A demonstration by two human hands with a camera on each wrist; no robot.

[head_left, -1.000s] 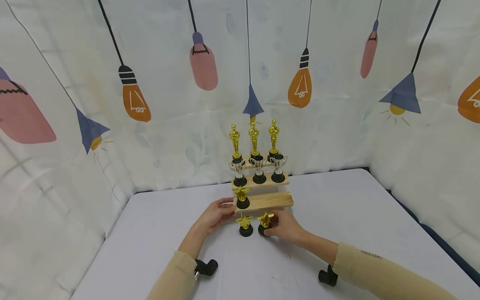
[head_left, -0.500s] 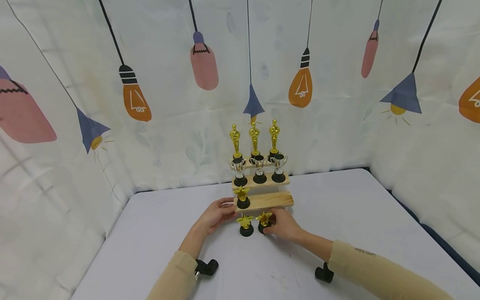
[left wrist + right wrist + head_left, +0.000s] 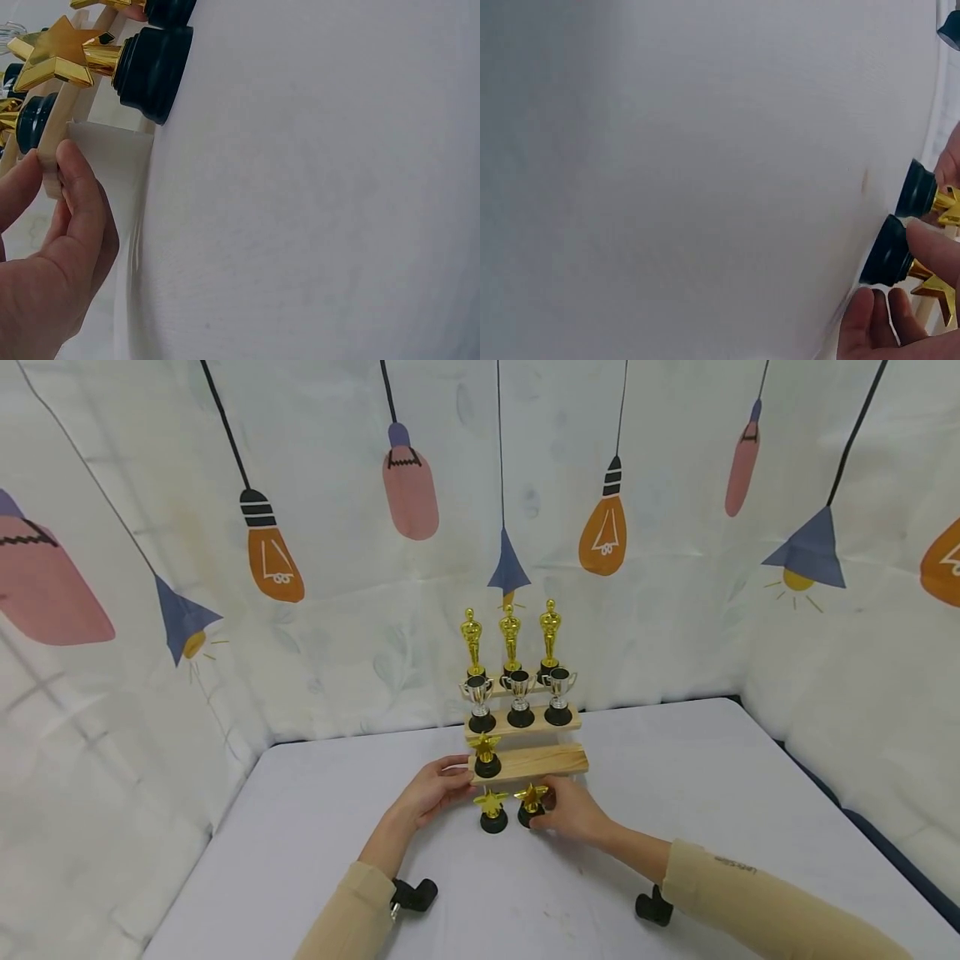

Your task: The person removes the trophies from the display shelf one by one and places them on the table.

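My left hand point(image 3: 437, 789) pinches the left end of the lowest wooden shelf point(image 3: 540, 763) between thumb and fingers, as the left wrist view shows. A gold star trophy point(image 3: 487, 756) on a black base stands at that shelf's left end. In front of the shelf, a second star trophy point(image 3: 492, 812) stands upright on the white table. To its right, my right hand point(image 3: 572, 810) holds a third star trophy point(image 3: 531, 802), thumb and fingers about its black base point(image 3: 887, 251). Whether that base touches the table is hard to tell.
Behind the lowest shelf, silver cup trophies point(image 3: 520, 697) stand on the middle shelf point(image 3: 497, 732). Gold figure trophies point(image 3: 511, 639) line the top one. A white curtain point(image 3: 337, 568) printed with lamps hangs behind the white-covered table point(image 3: 675, 777).
The right hand and its star trophy have shifted only slightly, with the star turning a little. The left hand stays on the shelf end.
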